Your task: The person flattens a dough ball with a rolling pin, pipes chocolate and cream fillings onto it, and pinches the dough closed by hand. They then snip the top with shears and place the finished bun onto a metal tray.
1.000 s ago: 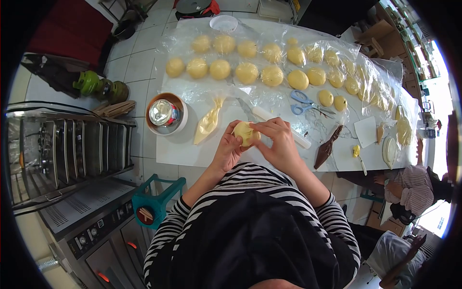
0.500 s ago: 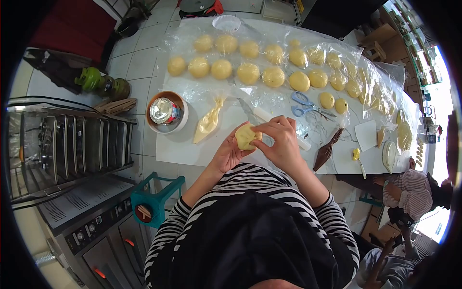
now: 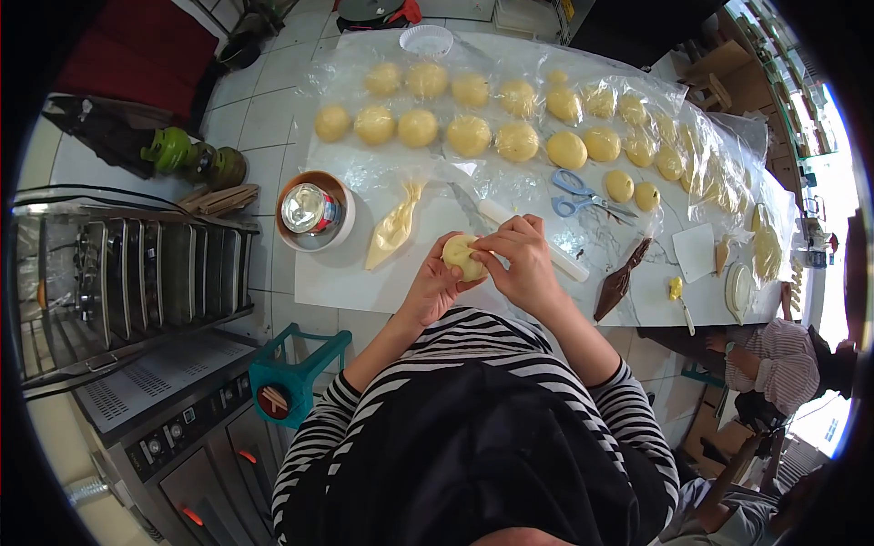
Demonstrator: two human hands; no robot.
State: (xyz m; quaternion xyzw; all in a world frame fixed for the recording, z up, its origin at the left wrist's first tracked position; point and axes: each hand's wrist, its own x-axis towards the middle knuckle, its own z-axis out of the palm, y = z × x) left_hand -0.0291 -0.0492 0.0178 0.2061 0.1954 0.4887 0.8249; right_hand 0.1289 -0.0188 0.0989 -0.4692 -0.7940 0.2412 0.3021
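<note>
A pale yellow piece of dough (image 3: 462,256) rests in my left hand (image 3: 430,289), whose fingers curl round its left and lower sides. With thumb and fingers pressed together, my right hand (image 3: 526,262) pinches the dough's edge on the right. The dough looks rounded, with its folds gathered near my right fingertips. A piping bag of pale yellow filling (image 3: 394,227) lies left of my hands. Beyond my right hand is a white rolling pin (image 3: 566,262), partly hidden by that hand. The blade of a knife (image 3: 466,198) shows just behind the dough.
Several dough balls (image 3: 469,136) sit in rows under clear plastic sheeting. Blue scissors (image 3: 574,193), a piping bag of brown filling (image 3: 623,282) and a white scraper (image 3: 695,252) lie rightward. A bowl holding a can (image 3: 309,209) stands left. A green stool (image 3: 296,373) is below; a person (image 3: 774,355) sits right.
The dough in my hands has become rounder and more closed at its folds. My right hand has shifted slightly left and up, still pinching its edge.
</note>
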